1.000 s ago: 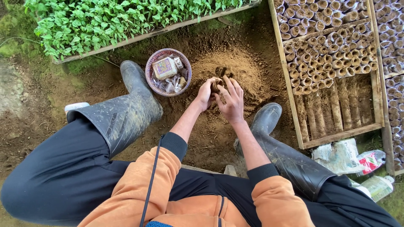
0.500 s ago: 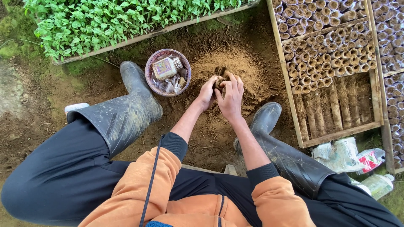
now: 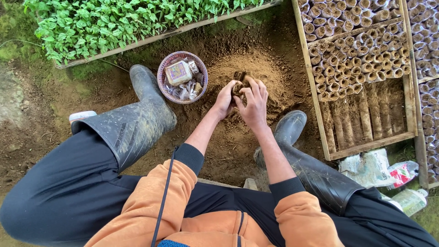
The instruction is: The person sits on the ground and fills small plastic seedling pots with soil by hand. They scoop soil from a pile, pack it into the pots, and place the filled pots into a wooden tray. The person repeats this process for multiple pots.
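Soil pot [image 3: 238, 88], a small rolled tube, sat at frame centre above the dirt mound [image 3: 256, 68]; my left hand [image 3: 226, 98] and right hand [image 3: 254, 101] clamped it, best kept upright while packing firmly.

Small soil-filled pot [image 3: 238, 88] mostly hidden between left hand [image 3: 225, 98] and right hand [image 3: 254, 103]; shape unclear. Basket [image 3: 161, 75] contents at 10 o'clock too small to identify. Wooden tray [image 3: 315, 110] at 2 o'clock cut by top edge.
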